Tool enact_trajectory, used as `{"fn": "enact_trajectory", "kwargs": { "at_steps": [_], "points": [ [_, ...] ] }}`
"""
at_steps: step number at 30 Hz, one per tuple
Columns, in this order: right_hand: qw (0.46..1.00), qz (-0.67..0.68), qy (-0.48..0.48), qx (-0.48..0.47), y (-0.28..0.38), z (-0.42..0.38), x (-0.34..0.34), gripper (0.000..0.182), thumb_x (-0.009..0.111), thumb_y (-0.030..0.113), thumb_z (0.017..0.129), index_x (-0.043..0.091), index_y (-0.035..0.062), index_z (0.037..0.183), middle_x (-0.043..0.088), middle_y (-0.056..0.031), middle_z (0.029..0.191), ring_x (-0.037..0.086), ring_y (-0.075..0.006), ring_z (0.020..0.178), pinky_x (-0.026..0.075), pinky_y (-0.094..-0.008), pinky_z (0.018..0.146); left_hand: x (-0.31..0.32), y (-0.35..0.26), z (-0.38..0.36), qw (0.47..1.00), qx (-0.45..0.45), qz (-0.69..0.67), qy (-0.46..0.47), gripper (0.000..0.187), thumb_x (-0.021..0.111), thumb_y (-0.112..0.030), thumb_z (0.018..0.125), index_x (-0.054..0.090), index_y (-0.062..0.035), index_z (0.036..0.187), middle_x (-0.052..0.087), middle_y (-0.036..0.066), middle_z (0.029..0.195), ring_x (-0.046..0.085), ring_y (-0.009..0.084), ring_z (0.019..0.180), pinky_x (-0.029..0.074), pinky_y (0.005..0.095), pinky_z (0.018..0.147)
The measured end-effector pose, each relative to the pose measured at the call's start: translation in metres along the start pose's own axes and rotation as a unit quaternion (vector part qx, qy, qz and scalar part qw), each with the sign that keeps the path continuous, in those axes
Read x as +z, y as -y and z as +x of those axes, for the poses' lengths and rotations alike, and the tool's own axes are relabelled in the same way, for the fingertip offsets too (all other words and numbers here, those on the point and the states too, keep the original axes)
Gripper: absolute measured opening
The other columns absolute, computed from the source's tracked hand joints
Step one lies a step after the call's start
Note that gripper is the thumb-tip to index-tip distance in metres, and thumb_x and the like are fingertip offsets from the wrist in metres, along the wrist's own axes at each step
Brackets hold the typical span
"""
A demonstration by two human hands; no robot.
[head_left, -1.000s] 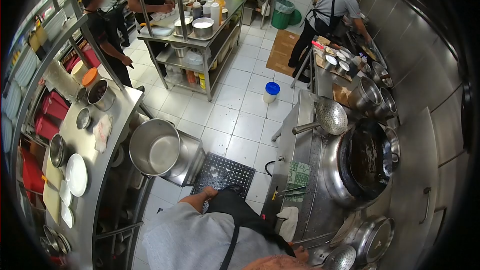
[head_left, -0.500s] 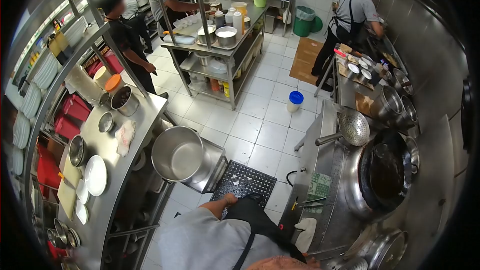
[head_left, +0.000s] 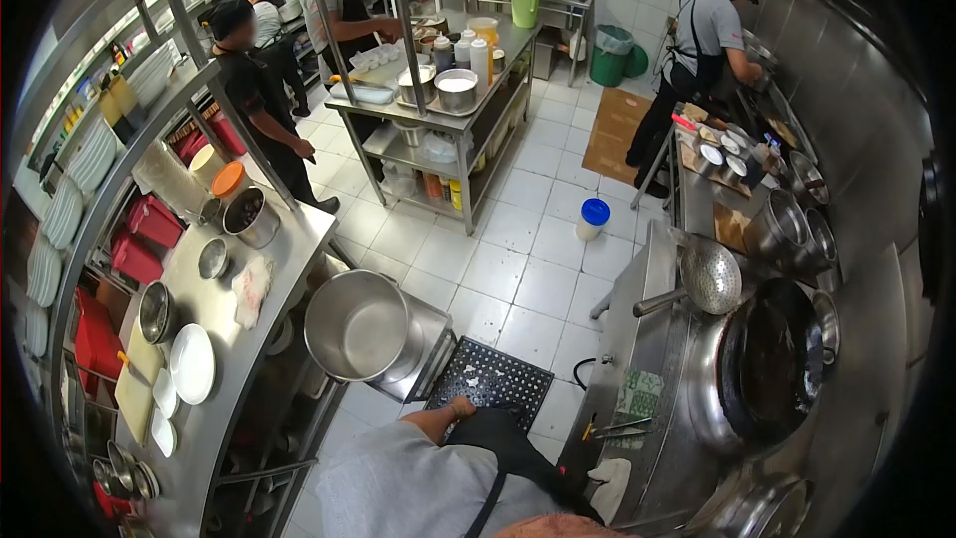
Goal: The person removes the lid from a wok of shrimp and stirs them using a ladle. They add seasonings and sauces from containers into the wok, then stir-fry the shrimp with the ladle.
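Observation:
My left hand [head_left: 461,407] rests low against the front of my black apron [head_left: 506,443], above the perforated black mat [head_left: 493,379]. Its fingers are too small and too hidden to read. A strip of bare skin, apparently my right forearm [head_left: 558,528], crosses the bottom edge; the right hand itself is out of sight. Just right of my body, a pale cloth [head_left: 609,483] lies on the steel counter beside metal tongs [head_left: 622,426] and a green patterned cloth [head_left: 639,395]. A large wok [head_left: 772,369] with dark contents sits beyond them.
Left of me, a big steel pot [head_left: 349,334] stands on a low stand. A perforated skimmer [head_left: 712,279] lies near the wok. A blue-lidded tub [head_left: 593,219] is on the floor. One co-worker [head_left: 702,30] stands at the right counter, others at the back left.
My view has tilted slightly, so most things sit a little lower. Part of my right hand, faintly visible at the bottom edge before, has gone from view. My left hand stays at the apron.

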State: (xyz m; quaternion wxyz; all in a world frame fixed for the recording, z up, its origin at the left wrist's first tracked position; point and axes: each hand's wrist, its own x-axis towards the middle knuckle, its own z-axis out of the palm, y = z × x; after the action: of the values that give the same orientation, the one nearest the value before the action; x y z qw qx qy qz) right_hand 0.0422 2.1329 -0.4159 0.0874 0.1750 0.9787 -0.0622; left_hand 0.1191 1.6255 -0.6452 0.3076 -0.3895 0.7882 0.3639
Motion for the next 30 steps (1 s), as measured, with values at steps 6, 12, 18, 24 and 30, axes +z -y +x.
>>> {"fn": "enact_trajectory", "kwargs": {
  "at_steps": [6,12,18,24,30],
  "points": [
    [1.000,-0.013,0.008,-0.001,0.018,0.012,-0.003,0.043,0.062,0.031,0.091,0.067,-0.0061,0.114,0.070,-0.0268,0.103,0.066,-0.0430,0.095,0.051,-0.0494,0.087,-0.018,0.004,0.018,1.000,-0.025,0.007,0.018,0.047,0.063,-0.040,0.082,0.076,-0.0015,0.107,0.070,0.024,0.120,0.067,0.0371,0.115,0.054,0.0423,0.097],
    [0.999,-0.033,0.022,0.003,0.037,0.021,-0.006,0.043,0.063,0.029,0.091,0.066,-0.0064,0.115,0.070,-0.0266,0.104,0.066,-0.0426,0.096,0.051,-0.0489,0.088,-0.057,0.009,0.024,0.977,0.124,0.165,0.045,0.038,0.063,-0.035,0.084,0.077,-0.0026,0.097,0.075,0.019,0.102,0.073,0.0363,0.096,0.059,0.0457,0.085],
    [0.998,-0.056,0.034,0.003,0.053,0.029,-0.018,0.043,0.064,0.027,0.090,0.066,-0.0067,0.117,0.070,-0.0265,0.104,0.066,-0.0423,0.097,0.051,-0.0484,0.089,-0.076,0.010,0.066,0.988,0.073,0.124,0.056,0.037,0.058,-0.031,0.084,0.078,-0.0007,0.094,0.074,0.025,0.100,0.073,0.0371,0.100,0.058,0.0423,0.090],
    [0.997,-0.071,0.042,0.005,0.066,0.039,-0.023,0.043,0.065,0.025,0.089,0.065,-0.0071,0.118,0.070,-0.0264,0.105,0.066,-0.0419,0.098,0.052,-0.0478,0.090,-0.102,-0.012,0.081,0.998,-0.005,0.002,0.067,0.036,0.059,-0.032,0.083,0.078,-0.0014,0.084,0.074,0.024,0.099,0.072,0.0379,0.100,0.057,0.0451,0.089],
    [0.995,-0.083,0.048,0.007,0.073,0.044,-0.027,0.044,0.066,0.023,0.088,0.065,-0.0074,0.120,0.070,-0.0262,0.106,0.066,-0.0415,0.099,0.052,-0.0473,0.091,-0.112,-0.016,0.076,0.997,-0.028,-0.051,0.054,0.037,0.056,-0.033,0.085,0.078,-0.0037,0.090,0.073,0.024,0.106,0.071,0.0383,0.102,0.057,0.0462,0.090]
  ]
}}
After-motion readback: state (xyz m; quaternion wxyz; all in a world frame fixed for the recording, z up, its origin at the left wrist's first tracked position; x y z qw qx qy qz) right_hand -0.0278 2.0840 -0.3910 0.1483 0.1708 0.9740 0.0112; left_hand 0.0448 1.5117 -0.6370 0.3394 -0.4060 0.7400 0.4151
